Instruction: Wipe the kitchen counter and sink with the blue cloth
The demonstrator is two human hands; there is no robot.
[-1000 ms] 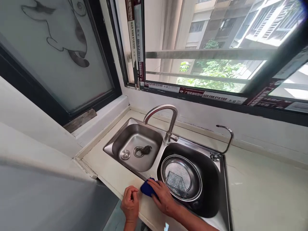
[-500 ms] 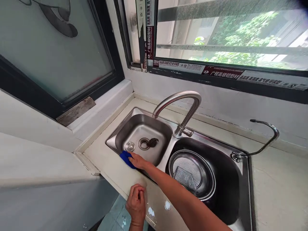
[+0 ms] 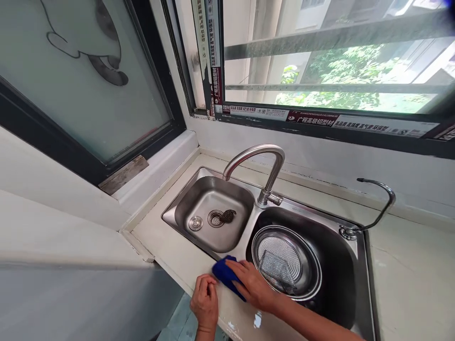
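Observation:
My right hand [image 3: 254,286] presses a folded blue cloth [image 3: 227,277] onto the cream countertop [image 3: 185,258], by the front rim of the double sink. Its fingers lie over the cloth. My left hand [image 3: 205,303] is curled closed at the counter's front edge, just left of the cloth, with nothing visible in it. Behind the cloth, the left basin [image 3: 227,239] holds a dark scrubber [image 3: 228,216] beside the drain and a round metal drain plug [image 3: 195,223]. In the right basin [image 3: 337,279] sits a metal colander [image 3: 313,255] with a flat mesh piece [image 3: 277,270] inside.
A curved faucet [image 3: 272,177] rises behind the sink, its spout over the left basin. A thin curved metal tap [image 3: 386,194] stands at the right rear corner. Water puddles [image 3: 257,319] glisten on the front counter. A dark-framed window [image 3: 320,121] is behind.
My right hand has drawn the blue cloth rightward and toward me along the front counter, from beside the left basin to near my left hand. The view has shifted slightly.

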